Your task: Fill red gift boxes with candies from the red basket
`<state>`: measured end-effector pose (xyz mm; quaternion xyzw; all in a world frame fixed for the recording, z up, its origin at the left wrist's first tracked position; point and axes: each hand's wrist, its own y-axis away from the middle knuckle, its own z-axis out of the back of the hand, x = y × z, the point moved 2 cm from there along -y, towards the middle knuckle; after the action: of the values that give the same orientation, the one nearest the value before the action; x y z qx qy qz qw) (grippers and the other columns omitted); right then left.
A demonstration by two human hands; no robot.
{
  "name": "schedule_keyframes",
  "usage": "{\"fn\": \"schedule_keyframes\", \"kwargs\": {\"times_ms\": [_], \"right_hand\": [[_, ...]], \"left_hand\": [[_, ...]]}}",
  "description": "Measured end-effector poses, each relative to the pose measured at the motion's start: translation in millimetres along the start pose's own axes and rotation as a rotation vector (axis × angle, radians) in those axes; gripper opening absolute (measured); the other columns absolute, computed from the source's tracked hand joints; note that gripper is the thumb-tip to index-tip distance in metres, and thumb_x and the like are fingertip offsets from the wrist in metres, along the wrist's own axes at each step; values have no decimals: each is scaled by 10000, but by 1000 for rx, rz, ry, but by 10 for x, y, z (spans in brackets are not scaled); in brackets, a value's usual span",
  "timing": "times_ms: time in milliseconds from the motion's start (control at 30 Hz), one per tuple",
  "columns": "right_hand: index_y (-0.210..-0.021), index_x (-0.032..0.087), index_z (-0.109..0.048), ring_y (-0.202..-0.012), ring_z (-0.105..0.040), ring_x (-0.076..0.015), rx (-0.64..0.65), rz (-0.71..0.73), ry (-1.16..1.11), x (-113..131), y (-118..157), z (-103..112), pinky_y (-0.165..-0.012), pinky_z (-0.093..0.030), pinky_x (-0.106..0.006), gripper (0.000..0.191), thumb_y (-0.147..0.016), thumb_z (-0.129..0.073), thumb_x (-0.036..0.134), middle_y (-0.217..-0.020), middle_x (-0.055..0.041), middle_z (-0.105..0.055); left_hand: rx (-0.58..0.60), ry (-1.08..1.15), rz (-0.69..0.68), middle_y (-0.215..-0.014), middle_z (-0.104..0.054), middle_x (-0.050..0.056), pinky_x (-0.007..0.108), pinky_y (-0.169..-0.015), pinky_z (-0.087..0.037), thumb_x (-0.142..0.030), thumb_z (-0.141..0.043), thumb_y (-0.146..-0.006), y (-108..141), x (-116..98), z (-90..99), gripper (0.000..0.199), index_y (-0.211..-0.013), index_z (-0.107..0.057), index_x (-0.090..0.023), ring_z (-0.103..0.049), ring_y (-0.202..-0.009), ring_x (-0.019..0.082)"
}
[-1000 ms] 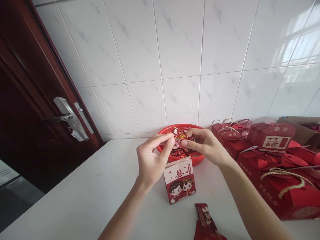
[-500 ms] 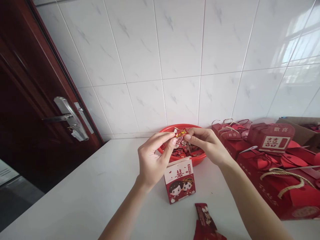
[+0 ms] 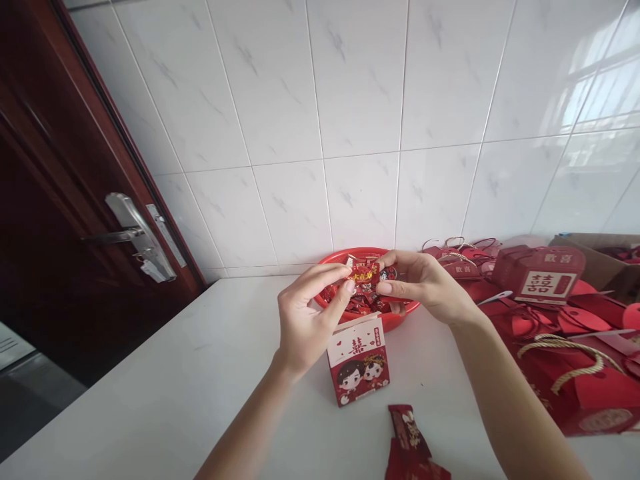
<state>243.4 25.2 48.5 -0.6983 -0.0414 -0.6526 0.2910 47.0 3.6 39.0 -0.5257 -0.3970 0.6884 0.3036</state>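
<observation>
A small red wrapped candy with gold characters is held up between my two hands. My left hand pinches its left end between thumb and forefinger. At the other end, my right hand pinches it the same way. Behind and below them sits a red plastic basket full of wrapped candies. A small red and white paper box with two cartoon figures stands upright in front of the basket, under my left hand. Dark red wrapped packets lie on the table nearer to me.
Red gift boxes with rope handles are piled at the right, one dark red box on top. A cardboard carton stands behind them. White tiles back the white table. A brown door is at the left.
The candy has been turned so its gold lettering faces me. My right hand's fingers have shifted on it, with the hand slightly farther right. The paper box stays put.
</observation>
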Motion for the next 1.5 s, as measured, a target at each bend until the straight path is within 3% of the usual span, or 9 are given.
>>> {"fn": "schedule_keyframes", "kwargs": {"times_ms": [167,333,533,733,933,1100,1267,1333,1500], "right_hand": [[-870,173,-644,-595,-634,-112,-28,13,-59,8,-6,-18,-533,-579,-240,253,-802,-804,357,-732,-5,-666],[-872,174,-668,-645,-615,-104,-58,140,-29,39,18,22,-574,-557,-231,190,-833,-776,325,-776,-10,-647],[-1154,231,-643,-582,-562,-96,-61,88,83,133,90,13,-511,-511,-230,346,-839,-765,307,-774,21,-626],[-1073,174,-681,-623,-551,-88,21,84,128,207,126,-66,-493,-442,-208,243,-866,-731,292,-848,-18,-665],[-1001,179,-688,-717,-597,-114,46,94,147,115,72,-114,-570,-480,-232,327,-744,-847,304,-943,-32,-680],[-942,174,-670,-718,-598,-120,-10,158,134,60,31,-164,-603,-474,-247,261,-788,-804,336,-898,-31,-680],[-870,173,-654,-645,-556,-107,-85,159,196,93,35,-114,-582,-434,-246,220,-820,-761,358,-768,-1,-643],[-880,177,-653,-653,-567,-110,-96,147,199,109,41,-73,-595,-439,-244,207,-831,-749,353,-757,4,-644],[-841,175,-652,-663,-590,-119,-88,131,207,120,47,-30,-620,-462,-249,198,-885,-687,365,-745,-4,-647]], "left_hand": [[28,130,156,-1028,-771,56,308,-828,-623,-240,-747,-838,-22,-2,-4,210,-1045,-760,-212,-730,-898,183],[41,249,271,-884,-748,16,249,-733,-617,-233,-759,-815,-62,-4,1,249,-1060,-732,-204,-719,-830,155],[77,142,66,-933,-733,30,307,-857,-570,-146,-702,-854,-23,-39,-19,65,-881,-729,-198,-692,-912,165],[104,56,-86,-896,-715,12,310,-815,-546,-86,-671,-863,-35,-74,-17,149,-773,-701,-202,-679,-881,154],[71,42,-103,-905,-716,11,318,-834,-553,-79,-671,-870,-34,-37,-44,143,-813,-707,-205,-684,-891,154],[95,59,-78,-915,-714,15,315,-853,-548,-102,-667,-884,-42,-6,-52,136,-811,-714,-206,-680,-912,156],[133,92,96,-974,-722,38,325,-896,-547,-204,-658,-909,-29,127,-25,80,-970,-709,-206,-680,-967,181],[188,43,131,-995,-718,46,328,-905,-543,-231,-664,-904,17,171,26,112,-1008,-699,-206,-675,-980,187],[455,-197,97,-1113,-674,83,371,-941,-532,-266,-655,-882,301,175,213,97,-856,-733,-215,-643,-1097,232]]}}
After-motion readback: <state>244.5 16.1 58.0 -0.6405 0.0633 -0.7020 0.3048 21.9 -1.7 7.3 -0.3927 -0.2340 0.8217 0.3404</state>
